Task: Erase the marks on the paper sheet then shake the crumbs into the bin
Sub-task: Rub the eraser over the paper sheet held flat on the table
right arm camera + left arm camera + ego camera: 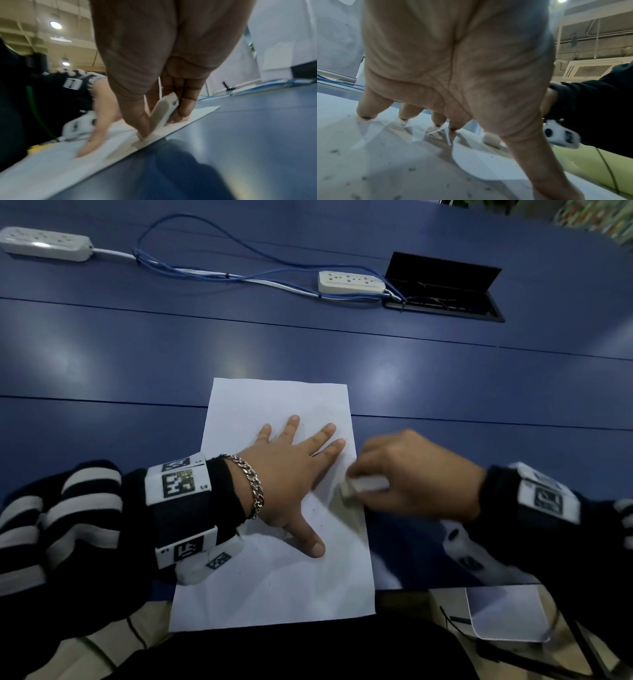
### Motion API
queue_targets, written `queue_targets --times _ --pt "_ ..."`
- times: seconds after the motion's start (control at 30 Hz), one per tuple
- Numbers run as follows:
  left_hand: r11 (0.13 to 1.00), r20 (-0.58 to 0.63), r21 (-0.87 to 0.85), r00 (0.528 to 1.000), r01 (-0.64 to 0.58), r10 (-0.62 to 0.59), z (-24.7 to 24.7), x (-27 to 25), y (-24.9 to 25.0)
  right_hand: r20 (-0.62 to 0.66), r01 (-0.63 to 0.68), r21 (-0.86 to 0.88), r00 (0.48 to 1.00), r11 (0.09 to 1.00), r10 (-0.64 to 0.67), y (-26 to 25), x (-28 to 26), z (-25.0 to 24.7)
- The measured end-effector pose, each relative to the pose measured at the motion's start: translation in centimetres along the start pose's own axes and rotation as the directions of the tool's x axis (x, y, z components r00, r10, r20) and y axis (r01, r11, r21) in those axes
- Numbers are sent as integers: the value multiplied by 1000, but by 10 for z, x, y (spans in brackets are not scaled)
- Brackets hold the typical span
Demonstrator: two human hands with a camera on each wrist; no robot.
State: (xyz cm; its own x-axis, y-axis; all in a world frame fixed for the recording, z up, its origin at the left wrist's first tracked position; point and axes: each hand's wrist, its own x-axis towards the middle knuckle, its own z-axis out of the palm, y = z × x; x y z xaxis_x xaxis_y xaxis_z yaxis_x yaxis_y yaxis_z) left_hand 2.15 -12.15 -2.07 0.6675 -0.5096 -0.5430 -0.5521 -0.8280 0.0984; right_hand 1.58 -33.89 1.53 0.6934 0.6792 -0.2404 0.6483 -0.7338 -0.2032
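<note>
A white paper sheet (274, 583) lies on the blue table (308, 354), its near end hanging over the table's front edge. My left hand (291, 474) lies flat on the sheet with fingers spread, fingertips (366, 116) pressing the paper (385, 162). My right hand (407, 470) pinches a white eraser (363, 486) and holds its tip on the sheet's right edge. In the right wrist view the eraser (163, 115) sits between thumb and fingers, touching the paper (51, 165). Small dark crumbs dot the sheet. No bin is in view.
Two white power strips (44, 244) (351, 282) and blue cables (212, 272) lie at the back of the table. An open black cable box (442, 289) is set into the table at back right. Another white sheet (507, 614) hangs below the table edge at right.
</note>
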Motion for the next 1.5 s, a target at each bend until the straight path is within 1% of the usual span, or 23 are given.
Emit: queue_targets --times 0.07,0.13,0.2,0.3,0.33,0.37,0.43,0.5,0.6,0.7,0.8,0.87,0.93,1.0,1.07,1.13,1.17,1.23,1.3,1.43,1.5 --pt "1000 -5 -7 1000 -3 3 1 1 -1 -76 -84 -7 994 996 83 15 12 -8" --pt "1000 -8 -13 1000 -5 5 1 1 -1 -111 -96 -26 989 995 93 14 9 -2" --pt "1000 -14 -5 1000 -5 5 0 1 -1 -78 -58 -34 995 998 55 -9 -6 6" --pt "1000 -22 12 1000 -5 5 2 2 -1 44 -8 11 999 1000 8 -40 -28 19" --pt "1000 -29 10 1000 -8 9 1 2 -1 58 -9 14 998 1000 8 -44 -31 23" --pt "1000 -36 -2 999 -16 16 0 1 -3 43 -22 30 999 999 21 -43 -34 25" --pt "998 -55 -62 998 -30 26 -6 -5 -14 -18 -57 96 998 994 59 -35 -37 26" --pt "993 -48 -116 998 -36 31 -12 -14 -37 -73 -78 121 994 990 87 -24 -40 26" --pt "988 -11 -146 999 -51 50 -8 -29 -68 -68 -135 95 988 986 142 -13 -38 22" --pt "984 -43 -167 997 -67 60 4 -34 -73 -39 -162 51 986 985 164 -9 -26 8" --pt "984 -85 -168 996 -54 40 8 -33 -67 -69 -100 59 992 993 104 -17 -2 -6" --pt "991 -125 -127 992 -39 23 8 -31 -63 -99 -70 78 992 994 78 -21 17 -10" --pt "999 -165 -43 986 -2 -5 7 -30 -58 -132 -103 89 985 991 114 -17 36 -12" --pt "999 -207 3 977 43 -41 4 -27 -55 -151 -157 87 974 984 169 -8 49 -14" --pt "997 -260 -4 962 82 -80 0 -22 -54 -158 -209 92 962 973 222 0 58 -15" --pt "996 -315 -44 945 81 -90 -3 -16 -54 -152 -244 88 955 966 255 5 63 -16" --pt "995 -309 -78 947 62 -83 -3 -12 -55 -150 -246 83 955 966 256 6 65 -16" --pt "991 -207 -127 976 40 -66 -3 -5 -58 -157 -233 95 957 968 246 5 67 -14" --pt "992 -123 -121 991 44 -59 -4 0 -59 -183 -221 112 954 969 239 6 70 -13" --pt "993 -93 -102 993 66 -76 -5 7 -61 -177 -207 30 962 978 209 3 75 -10" --pt "993 -93 -98 992 73 -82 -6 9 -61 -126 -119 -21 985 993 116 -9 71 -4"
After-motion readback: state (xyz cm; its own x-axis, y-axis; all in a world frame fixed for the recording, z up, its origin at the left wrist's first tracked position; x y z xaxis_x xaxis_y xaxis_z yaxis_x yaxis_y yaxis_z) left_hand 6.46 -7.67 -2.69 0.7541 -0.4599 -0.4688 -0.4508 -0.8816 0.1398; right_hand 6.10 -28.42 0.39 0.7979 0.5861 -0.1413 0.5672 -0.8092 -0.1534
